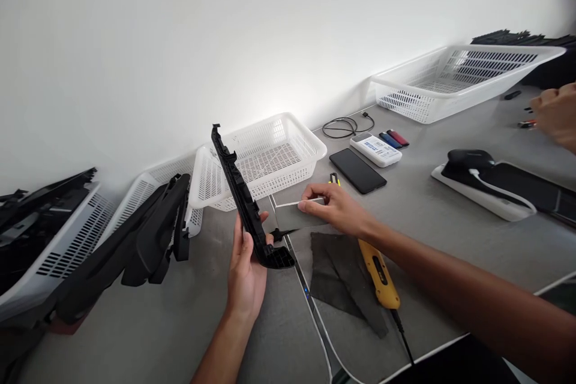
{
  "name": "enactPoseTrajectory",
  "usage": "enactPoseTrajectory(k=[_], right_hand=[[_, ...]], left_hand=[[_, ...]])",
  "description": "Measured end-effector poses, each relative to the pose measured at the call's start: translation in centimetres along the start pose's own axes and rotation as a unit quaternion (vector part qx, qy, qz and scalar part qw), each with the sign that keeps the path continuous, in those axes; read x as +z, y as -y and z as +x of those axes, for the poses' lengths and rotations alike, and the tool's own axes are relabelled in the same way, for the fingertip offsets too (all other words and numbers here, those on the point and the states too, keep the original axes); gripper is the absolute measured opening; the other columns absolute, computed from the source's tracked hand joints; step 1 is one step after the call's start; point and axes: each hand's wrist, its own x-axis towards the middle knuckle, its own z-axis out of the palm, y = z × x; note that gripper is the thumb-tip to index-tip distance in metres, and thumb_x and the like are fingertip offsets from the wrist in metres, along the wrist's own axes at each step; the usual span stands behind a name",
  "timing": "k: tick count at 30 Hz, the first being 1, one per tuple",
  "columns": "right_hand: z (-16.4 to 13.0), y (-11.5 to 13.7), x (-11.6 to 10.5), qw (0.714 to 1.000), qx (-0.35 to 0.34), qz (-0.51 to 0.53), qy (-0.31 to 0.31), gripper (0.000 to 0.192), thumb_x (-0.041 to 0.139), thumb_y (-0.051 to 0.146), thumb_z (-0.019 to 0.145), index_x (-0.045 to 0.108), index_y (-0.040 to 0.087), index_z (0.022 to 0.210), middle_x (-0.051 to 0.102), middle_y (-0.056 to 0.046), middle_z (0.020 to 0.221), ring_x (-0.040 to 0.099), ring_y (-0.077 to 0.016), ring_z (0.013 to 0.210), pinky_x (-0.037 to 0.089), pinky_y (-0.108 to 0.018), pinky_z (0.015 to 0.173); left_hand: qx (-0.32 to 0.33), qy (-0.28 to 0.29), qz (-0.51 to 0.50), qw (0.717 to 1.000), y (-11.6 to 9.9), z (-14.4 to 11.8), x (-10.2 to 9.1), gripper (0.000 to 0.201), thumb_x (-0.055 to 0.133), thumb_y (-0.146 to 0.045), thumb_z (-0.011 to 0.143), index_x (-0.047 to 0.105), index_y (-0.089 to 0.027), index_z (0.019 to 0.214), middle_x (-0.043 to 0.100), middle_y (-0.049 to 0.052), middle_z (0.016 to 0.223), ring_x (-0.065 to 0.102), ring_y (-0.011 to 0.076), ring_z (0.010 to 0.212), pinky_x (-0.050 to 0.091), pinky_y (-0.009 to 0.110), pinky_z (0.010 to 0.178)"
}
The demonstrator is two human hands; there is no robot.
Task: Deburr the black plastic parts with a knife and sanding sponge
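Left hand (246, 273) grips a long black plastic trim piece (243, 201) near its lower end, fingers wrapped behind it and thumb on the near edge. That piece stands tilted, its upper end pointing to about 11 o'clock and its ribbed foot resting at the fingertips.

Right hand (335, 207), at 3 o'clock of the trim piece, pinches a grey rectangular sheet (294, 215) by its right edge between thumb and fingers; the sheet lies flat just above the grey table (450, 222). At 6 o'clock of this hand lies a dark fabric patch (342, 276), with a yellow utility knife (380, 273) on its right edge, partly under the forearm.

A small white basket (288, 156) sits at 12 o'clock of the hands. At 9 o'clock, further black trim parts (135, 240) lean out of another white basket (67, 246). A black phone (357, 170), a white box (375, 150) and a coiled cable (344, 127) lie at 1 o'clock. A large white basket (459, 78) stands at 2 o'clock. Another person's hand (555, 114) shows at the right edge, state not determinable.
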Motion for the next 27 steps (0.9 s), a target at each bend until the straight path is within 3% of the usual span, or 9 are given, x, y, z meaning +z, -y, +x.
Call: enactPoseTrajectory(k=[2, 4, 6, 8, 11, 16, 22, 25, 27], right_hand=[[-0.6, 0.4, 0.8, 0.99, -0.132, -0.008, -0.057, 0.016, 0.071, 0.034, 0.092, 0.066, 0.02, 0.088, 0.068, -0.006, 0.109, 0.064, -0.0232, 0.102, 0.049, -0.037, 0.091], [-1.4, 0.9, 2.2, 0.972, -0.233, -0.016, 0.018, 0.009, 0.073, 0.02, 0.087, 0.065, 0.02, 0.092, 0.063, -0.01, 0.134, 0.06, -0.0266, 0.124, 0.046, -0.044, 0.107], [-2.0, 1.2, 3.5, 0.953, -0.274, -0.033, 0.124, 0.017, 0.071, 0.01, 0.082, 0.063, 0.021, 0.093, 0.06, -0.012, 0.143, 0.055, -0.0278, 0.134, 0.043, -0.046, 0.114], [-2.2, 1.3, 4.2, 0.947, -0.271, -0.039, 0.166, 0.022, 0.068, 0.004, 0.08, 0.06, 0.021, 0.092, 0.061, -0.013, 0.143, 0.055, -0.0266, 0.135, 0.044, -0.045, 0.115], [-1.9, 1.1, 3.7, 0.952, -0.252, -0.059, 0.165, 0.027, 0.065, -0.001, 0.075, 0.054, 0.022, 0.084, 0.067, -0.01, 0.128, 0.061, -0.0245, 0.122, 0.047, -0.042, 0.108], [-1.4, 1.3, 2.0, 0.954, -0.238, -0.117, 0.14, 0.031, 0.063, -0.001, 0.066, 0.046, 0.023, 0.077, 0.069, -0.006, 0.116, 0.061, -0.0214, 0.099, 0.048, -0.037, 0.094], [-1.2, 1.0, 1.9, 0.936, -0.239, -0.198, 0.168, 0.026, 0.062, 0.005, 0.067, 0.046, 0.022, 0.077, 0.065, -0.005, 0.11, 0.059, -0.0215, 0.096, 0.048, -0.037, 0.089], [-1.3, 1.1, 1.8, 0.944, -0.235, -0.199, 0.116, 0.024, 0.061, 0.007, 0.068, 0.053, 0.022, 0.085, 0.065, -0.006, 0.108, 0.06, -0.0224, 0.096, 0.05, -0.037, 0.087], [-1.9, 1.5, 2.3, 0.941, -0.275, -0.161, 0.111, 0.034, 0.062, 0.009, 0.07, 0.059, 0.02, 0.102, 0.066, -0.009, 0.119, 0.063, -0.0229, 0.104, 0.052, -0.036, 0.089]], left_hand=[[-0.005, -0.001, 0.0, 1.0, 0.0, 0.0, -0.2, 0.058, 0.073, -0.045, 0.098, 0.056, -0.042, 0.154, 0.072, 0.004, 0.136, 0.065, 0.0129, 0.084, 0.056, 0.025, 0.077], [-0.015, -0.01, -0.006, 1.0, 0.2, 0.0, -0.4, 0.061, 0.072, -0.047, 0.098, 0.054, -0.041, 0.155, 0.072, 0.005, 0.139, 0.07, 0.0189, 0.107, 0.058, 0.028, 0.087], [-0.022, -0.016, -0.007, 1.0, 0.4, 0.0, -0.7, 0.063, 0.07, -0.05, 0.098, 0.051, -0.039, 0.158, 0.07, 0.006, 0.144, 0.066, 0.0249, 0.127, 0.057, 0.032, 0.096], [-0.023, -0.015, 0.0, 1.0, 0.6, 0.0, -0.9, 0.065, 0.07, -0.051, 0.098, 0.05, -0.038, 0.159, 0.07, 0.007, 0.145, 0.064, 0.0276, 0.133, 0.056, 0.035, 0.101], [-0.023, -0.017, 0.01, 1.0, 0.6, 0.1, -0.9, 0.066, 0.071, -0.05, 0.097, 0.05, -0.038, 0.158, 0.07, 0.008, 0.144, 0.066, 0.0278, 0.13, 0.056, 0.037, 0.101], [0.003, -0.028, 0.01, 1.0, 0.1, 0.4, -0.8, 0.057, 0.071, -0.047, 0.098, 0.057, -0.041, 0.153, 0.073, 0.005, 0.137, 0.069, 0.0163, 0.091, 0.059, 0.03, 0.086], [0.011, -0.035, -0.015, 0.999, 0.2, 0.4, -0.9, 0.05, 0.072, -0.045, 0.098, 0.063, -0.041, 0.147, 0.074, 0.003, 0.131, 0.064, 0.0125, 0.082, 0.057, 0.026, 0.081], [0.013, -0.035, -0.026, 0.999, 0.2, 0.2, -0.8, 0.053, 0.071, -0.046, 0.098, 0.059, -0.042, 0.15, 0.074, 0.003, 0.131, 0.067, 0.0138, 0.087, 0.057, 0.026, 0.084], [-0.001, -0.027, -0.044, 0.999, 0.1, 0.0, -0.7, 0.056, 0.068, -0.051, 0.099, 0.057, -0.042, 0.152, 0.073, 0.004, 0.134, 0.069, 0.0173, 0.096, 0.058, 0.03, 0.087]])
